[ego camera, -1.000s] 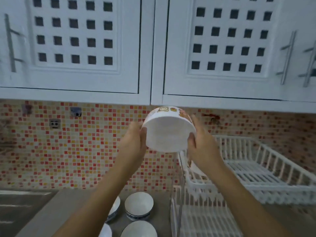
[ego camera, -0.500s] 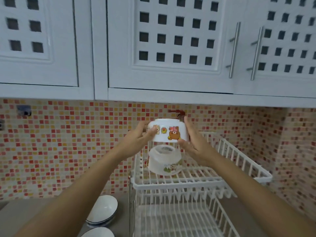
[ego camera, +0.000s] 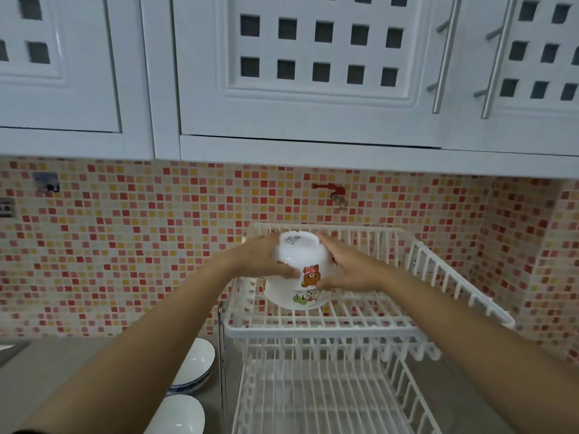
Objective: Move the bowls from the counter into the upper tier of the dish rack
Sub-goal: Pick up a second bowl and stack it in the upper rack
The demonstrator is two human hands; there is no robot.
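While inverted, bear bowl (ego camera: 300, 261) sits gripped btwn left hand (ego camera: 266, 261) – right hand (ego camera: 347, 270).

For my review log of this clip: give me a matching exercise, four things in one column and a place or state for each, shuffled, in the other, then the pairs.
Things
1. bear bowl
2. fruit bowl
3. blue-rimmed bowl
4. lower tier

Places or states
A. on the counter, left of the rack
B. held upside down in both hands
C. holds no dishes
D. upside down on the upper tier, under another bowl

Pairs: 1-B, 2-D, 3-A, 4-C
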